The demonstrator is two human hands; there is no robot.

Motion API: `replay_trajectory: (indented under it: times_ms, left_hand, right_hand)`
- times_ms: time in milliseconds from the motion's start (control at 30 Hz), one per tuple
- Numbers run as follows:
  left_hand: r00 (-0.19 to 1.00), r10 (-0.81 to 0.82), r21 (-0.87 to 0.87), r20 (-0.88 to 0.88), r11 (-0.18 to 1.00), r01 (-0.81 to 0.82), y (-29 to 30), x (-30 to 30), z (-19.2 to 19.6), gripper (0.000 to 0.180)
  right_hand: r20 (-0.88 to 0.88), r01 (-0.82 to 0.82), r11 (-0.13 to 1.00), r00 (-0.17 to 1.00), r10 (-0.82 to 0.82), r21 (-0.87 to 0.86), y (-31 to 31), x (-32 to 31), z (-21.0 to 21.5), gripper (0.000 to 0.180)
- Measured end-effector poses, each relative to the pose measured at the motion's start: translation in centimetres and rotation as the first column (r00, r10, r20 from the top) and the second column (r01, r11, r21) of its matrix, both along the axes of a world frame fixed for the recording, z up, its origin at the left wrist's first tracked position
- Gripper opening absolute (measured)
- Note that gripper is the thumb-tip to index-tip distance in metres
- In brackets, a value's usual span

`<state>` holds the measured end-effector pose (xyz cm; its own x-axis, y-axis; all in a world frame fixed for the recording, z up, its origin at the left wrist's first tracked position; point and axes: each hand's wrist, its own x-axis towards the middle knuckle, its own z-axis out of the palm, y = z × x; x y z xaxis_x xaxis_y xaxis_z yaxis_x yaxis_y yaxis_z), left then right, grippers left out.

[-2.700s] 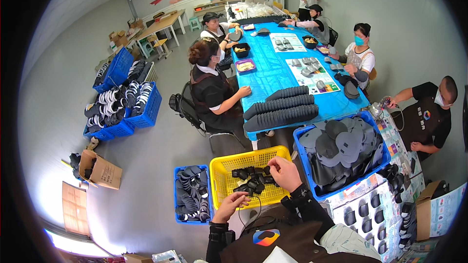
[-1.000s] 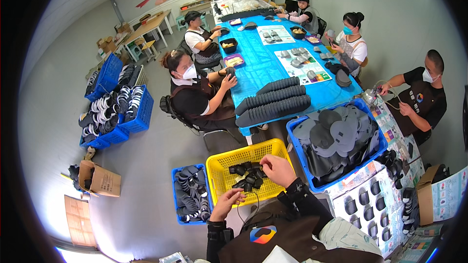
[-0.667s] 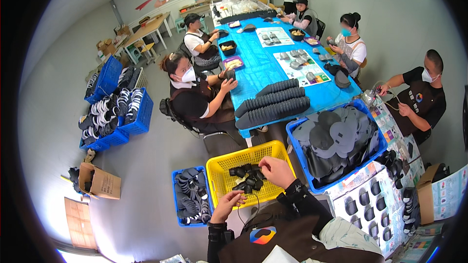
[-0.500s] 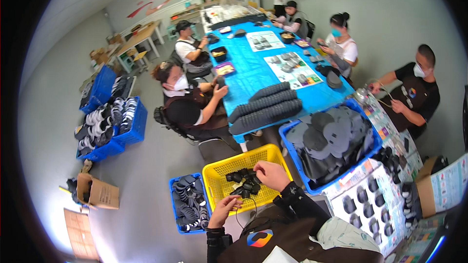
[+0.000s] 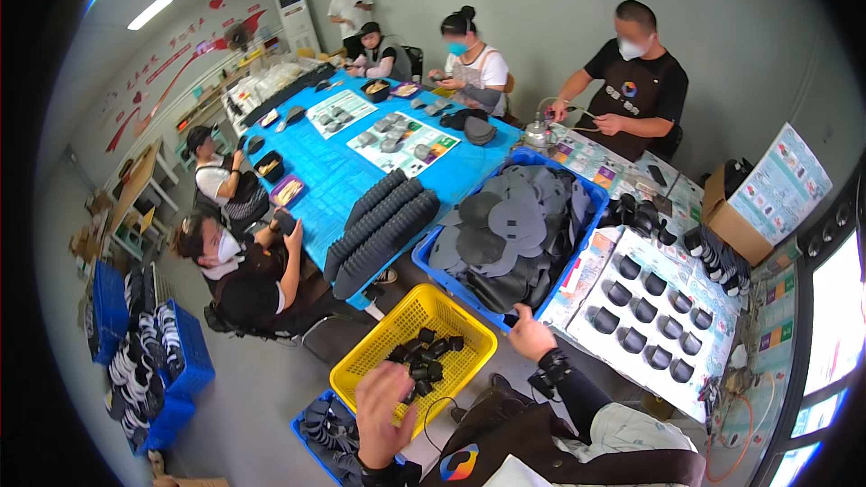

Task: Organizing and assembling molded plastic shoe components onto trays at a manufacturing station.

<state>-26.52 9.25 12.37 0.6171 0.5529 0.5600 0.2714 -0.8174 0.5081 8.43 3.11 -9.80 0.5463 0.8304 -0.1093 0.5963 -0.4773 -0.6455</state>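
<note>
At far left, blue crates (image 5: 149, 370) of dark and white parts stand on the grey floor behind a seated worker (image 5: 244, 275). A red wall sign (image 5: 171, 59) of curved shapes hangs above a side bench. On the long blue table (image 5: 338, 176) lie two rectangular white printed sheets (image 5: 401, 142) and rows of stacked black pieces (image 5: 383, 225). Near the lower edge, the left hand (image 5: 383, 415) hovers, fingers curled, over small black parts (image 5: 424, 356) in a yellow basket (image 5: 361, 370); whether it grips one cannot be told. The right hand (image 5: 530, 338) rests, loosely closed and empty, by the rim of a blue bin (image 5: 433, 266) heaped with grey discs. Further right, a white sheet (image 5: 645, 316) carries black cups, and a brown carton (image 5: 735, 221) holds an upright printed card (image 5: 780, 180).
</note>
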Motion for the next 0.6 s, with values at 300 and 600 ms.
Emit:
replay_trajectory:
  times_ms: [300,600]
  left_hand:
    - [0.705,-0.708,0.065,0.022,0.705,0.706,-3.7,-2.1,10.3,0.048]
    - [0.814,0.097,-0.551,-0.572,0.689,-0.470,-2.7,-14.4,-16.2,0.057]
  right_hand:
    - [-0.214,0.265,0.868,0.958,-0.189,0.420,2.0,14.0,-4.6,0.037]
    - [0.331,0.330,0.931,0.871,-0.364,0.155,4.6,9.5,-9.4,0.047]
